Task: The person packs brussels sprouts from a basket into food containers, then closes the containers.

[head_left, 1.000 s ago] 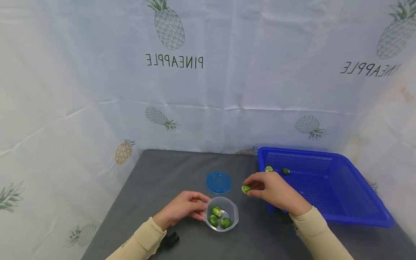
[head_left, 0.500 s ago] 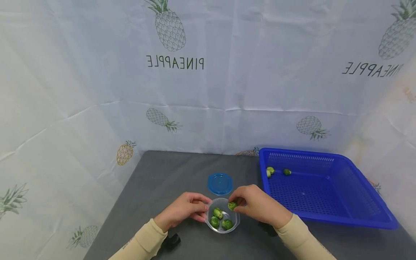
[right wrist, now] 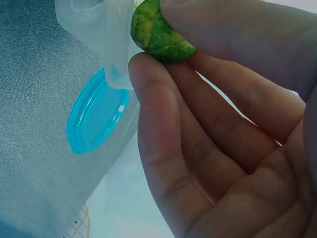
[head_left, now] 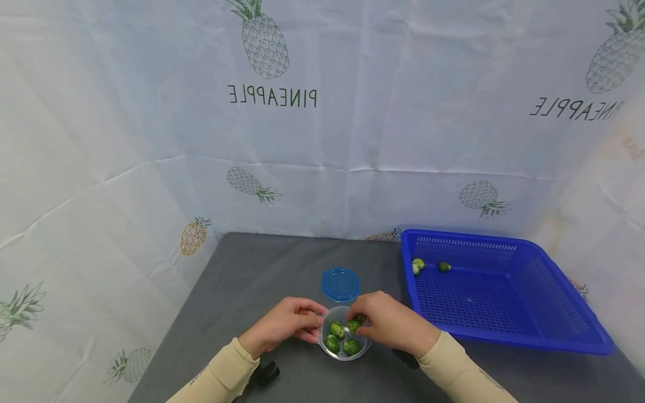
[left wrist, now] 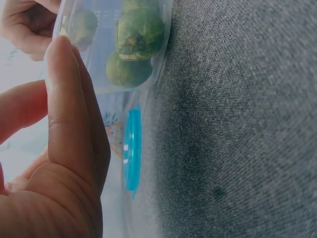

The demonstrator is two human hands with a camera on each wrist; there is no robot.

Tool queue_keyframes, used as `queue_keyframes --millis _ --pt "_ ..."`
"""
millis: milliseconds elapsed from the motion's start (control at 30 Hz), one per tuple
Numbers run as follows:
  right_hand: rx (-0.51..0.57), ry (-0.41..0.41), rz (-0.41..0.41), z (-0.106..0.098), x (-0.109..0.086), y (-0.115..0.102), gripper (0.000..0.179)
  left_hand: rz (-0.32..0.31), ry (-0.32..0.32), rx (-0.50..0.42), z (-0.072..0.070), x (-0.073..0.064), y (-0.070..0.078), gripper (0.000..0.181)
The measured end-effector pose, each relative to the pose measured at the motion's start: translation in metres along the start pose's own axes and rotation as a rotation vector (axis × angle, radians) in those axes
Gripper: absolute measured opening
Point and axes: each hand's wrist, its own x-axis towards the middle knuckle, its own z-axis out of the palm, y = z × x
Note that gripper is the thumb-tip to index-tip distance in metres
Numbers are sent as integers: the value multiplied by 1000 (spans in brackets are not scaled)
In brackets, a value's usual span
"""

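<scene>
A small clear plastic container (head_left: 339,312) stands on the grey table, with several Brussels sprouts (head_left: 351,347) lying in it. My left hand (head_left: 284,326) holds the container at its left side, the thumb along the wall in the left wrist view. Over the container's right part, my right hand (head_left: 390,323) pinches another Brussels sprout (right wrist: 161,33) between thumb and fingers. That sprout is inside the rim in the head view, partly covered by my fingertips. Just behind the container lies a flat blue lid (head_left: 340,284).
To the right stands a large blue plastic basket (head_left: 509,338) with a few Brussels sprouts (head_left: 444,267) near its left end. A white curtain (head_left: 403,134) printed with pineapples hangs behind the grey table (head_left: 262,263).
My right hand has carried its sprout leftward from beside the basket to the container, then lowered it inside the rim. My left hand has stayed at the container.
</scene>
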Motion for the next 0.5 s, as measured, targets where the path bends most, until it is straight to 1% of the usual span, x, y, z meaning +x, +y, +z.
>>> queue_keyframes --millis 267,500 --pt "-28 -7 -16 0 0 -3 22 11 -5 11 0 0 -1 37" --pt "-18 2 -22 0 -1 0 22 17 -13 8 0 -1 0 39"
